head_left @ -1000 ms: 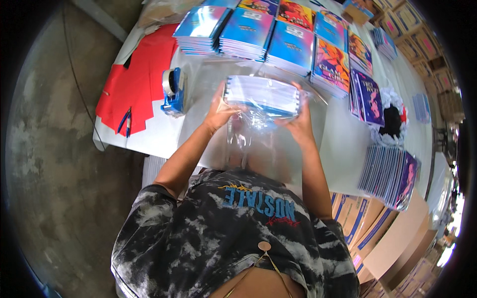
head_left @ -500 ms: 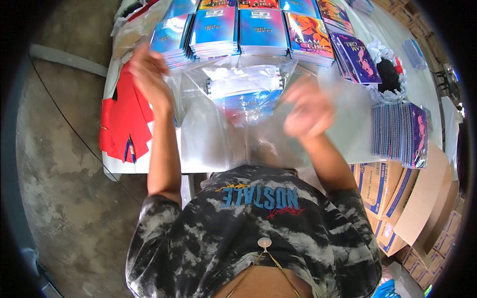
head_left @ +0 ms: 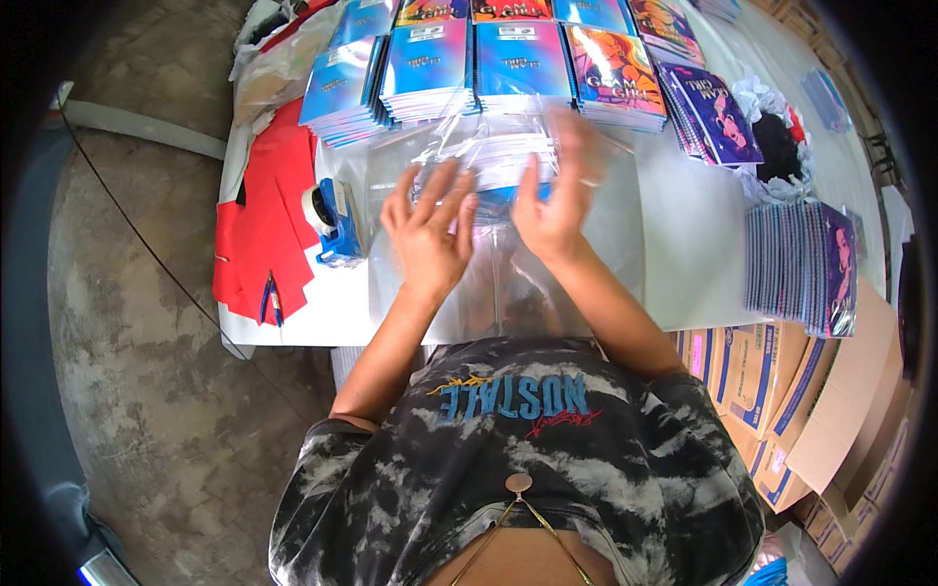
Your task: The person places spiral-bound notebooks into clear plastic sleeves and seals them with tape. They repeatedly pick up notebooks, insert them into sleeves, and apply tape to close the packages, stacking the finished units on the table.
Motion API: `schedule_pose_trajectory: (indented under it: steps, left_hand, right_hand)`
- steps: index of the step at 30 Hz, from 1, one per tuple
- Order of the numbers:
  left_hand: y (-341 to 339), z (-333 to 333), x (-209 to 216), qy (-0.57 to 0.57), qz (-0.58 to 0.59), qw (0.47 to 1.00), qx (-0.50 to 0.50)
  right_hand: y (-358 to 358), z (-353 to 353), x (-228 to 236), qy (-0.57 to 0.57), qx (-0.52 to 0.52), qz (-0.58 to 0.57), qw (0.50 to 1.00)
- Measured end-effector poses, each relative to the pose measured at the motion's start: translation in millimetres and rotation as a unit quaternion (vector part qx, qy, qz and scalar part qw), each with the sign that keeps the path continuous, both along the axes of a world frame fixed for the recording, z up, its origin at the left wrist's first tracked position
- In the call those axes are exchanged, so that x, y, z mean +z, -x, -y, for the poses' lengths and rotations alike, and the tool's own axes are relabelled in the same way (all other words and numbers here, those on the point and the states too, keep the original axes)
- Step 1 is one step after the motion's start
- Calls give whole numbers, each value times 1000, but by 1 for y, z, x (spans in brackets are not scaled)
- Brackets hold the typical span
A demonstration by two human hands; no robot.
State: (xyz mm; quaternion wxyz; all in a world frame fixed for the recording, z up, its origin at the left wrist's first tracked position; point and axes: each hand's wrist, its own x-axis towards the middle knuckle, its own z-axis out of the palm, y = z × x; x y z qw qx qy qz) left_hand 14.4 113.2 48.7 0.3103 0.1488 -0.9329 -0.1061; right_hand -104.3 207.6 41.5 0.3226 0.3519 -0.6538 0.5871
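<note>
A stack of spiral notebooks (head_left: pixel 493 174) lies in front of me under clear plastic wrap (head_left: pixel 611 234), which spreads out flat on both sides. At the stack's near left corner is my left hand (head_left: pixel 430 234), its fingers spread over the plastic. My right hand (head_left: pixel 559 200) is at the stack's right side, thumb apart from the fingers, whose tips are smeared by motion. Neither hand is closed round anything. Left of the wrap stands a blue tape dispenser (head_left: pixel 338 225) with a roll of tape.
Glossy notebook piles (head_left: pixel 425 73) line the far side. Purple notebooks (head_left: pixel 796 264) stand in a row at the right. Red sheets (head_left: pixel 269 215) with pens (head_left: pixel 271 298) lie left. Cardboard boxes (head_left: pixel 747 376) sit below the table's right edge.
Both hands have come inward from wide apart to the two sides of the notebook stack. The plastic over it has been drawn in, and the tape dispenser now shows fully.
</note>
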Motion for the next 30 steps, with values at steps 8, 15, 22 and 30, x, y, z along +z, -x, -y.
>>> schedule_pose_trajectory:
  steps: [8,15,22,30]
  left_hand:
    - [17,-6,18,-191,29,975,-108]
    - [76,67,36,-161,23,987,-15]
    - [40,30,21,-92,7,968,-232]
    - [-7,6,-10,-6,-66,982,-177]
  right_hand:
    - [-23,-25,-15,-300,49,-22,952]
    - [-20,-20,-5,-285,87,-49,953]
    - [-19,-9,-7,-21,68,86,994]
    - [-12,-15,-32,-155,70,-17,985]
